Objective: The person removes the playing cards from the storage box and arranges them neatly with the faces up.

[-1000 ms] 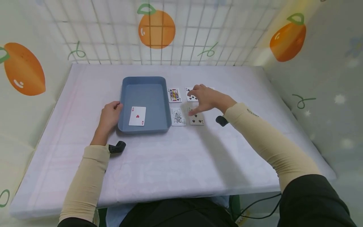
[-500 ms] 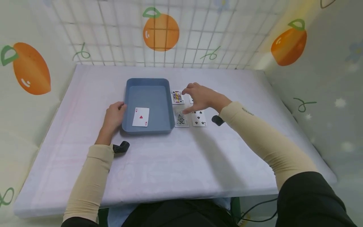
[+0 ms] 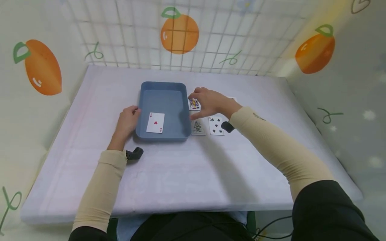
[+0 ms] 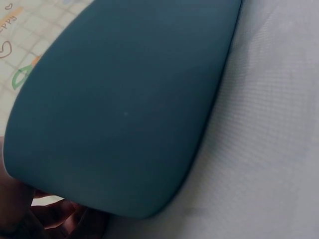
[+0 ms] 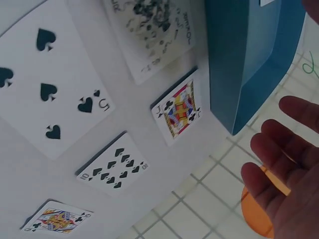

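Observation:
A blue tray (image 3: 164, 98) lies on the table, with an ace of hearts (image 3: 155, 123) face up inside. My left hand (image 3: 126, 122) grips the tray's left side; in the left wrist view its fingers curl at the wall. Spread and holding nothing, my right hand (image 3: 211, 102) hovers beside the tray's right rim. Below it are a jack of clubs (image 5: 180, 110) and a joker (image 3: 198, 128), both partly covered in the head view. A five of spades (image 3: 215, 126) lies right of the joker. The right wrist view also shows a ten of spades (image 5: 115, 167).
A queen of clubs (image 5: 57, 219) lies past the ten, mostly hidden by my right arm in the head view. The white tablecloth (image 3: 181, 174) reaches a wire grid (image 3: 205, 53) at the back. Curtains with printed oranges surround the table.
My right hand has moved left, from over the spade cards to over the jack and joker by the tray. My left hand keeps its grip. The head view has shifted slightly.

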`<state>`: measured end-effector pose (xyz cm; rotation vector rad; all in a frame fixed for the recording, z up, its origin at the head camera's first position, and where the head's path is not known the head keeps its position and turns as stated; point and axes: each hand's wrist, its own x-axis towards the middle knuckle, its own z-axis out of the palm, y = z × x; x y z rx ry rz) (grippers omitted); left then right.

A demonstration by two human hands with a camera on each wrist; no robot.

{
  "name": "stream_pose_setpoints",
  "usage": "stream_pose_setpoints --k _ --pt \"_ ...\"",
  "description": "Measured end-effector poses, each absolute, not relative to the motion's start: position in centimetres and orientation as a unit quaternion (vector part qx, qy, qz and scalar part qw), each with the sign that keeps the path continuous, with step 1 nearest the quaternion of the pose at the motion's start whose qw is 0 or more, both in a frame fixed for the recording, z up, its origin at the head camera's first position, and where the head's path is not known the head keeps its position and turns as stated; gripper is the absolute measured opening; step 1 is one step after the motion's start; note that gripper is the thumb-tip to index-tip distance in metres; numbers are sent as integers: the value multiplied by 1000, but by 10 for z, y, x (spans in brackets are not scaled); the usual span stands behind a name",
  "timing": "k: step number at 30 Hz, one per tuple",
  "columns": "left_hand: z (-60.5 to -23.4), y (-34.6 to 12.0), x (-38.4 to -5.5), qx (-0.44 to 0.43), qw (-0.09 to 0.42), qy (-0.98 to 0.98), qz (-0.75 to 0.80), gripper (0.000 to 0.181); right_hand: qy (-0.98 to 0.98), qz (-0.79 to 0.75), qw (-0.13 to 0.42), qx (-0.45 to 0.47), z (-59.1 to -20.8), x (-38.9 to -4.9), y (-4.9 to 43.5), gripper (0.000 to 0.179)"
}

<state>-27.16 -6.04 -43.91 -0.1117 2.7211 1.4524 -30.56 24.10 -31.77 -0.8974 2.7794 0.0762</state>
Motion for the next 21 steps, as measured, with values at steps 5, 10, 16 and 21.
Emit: stream_pose_setpoints --k 5,10,16,21 --pt "-439 -60 -274 -33 22 881 472 48 941 33 107 -320 -318 -307 231 84" --pt "-440 -62 -275 -31 12 880 474 47 932 42 99 -347 -319 -307 221 84" --pt "-442 -64 -277 -32 18 877 479 48 924 55 107 -364 -322 -307 207 81" --pt "-442 -64 -278 -28 9 879 475 48 925 60 117 -357 -326 -309 194 84"
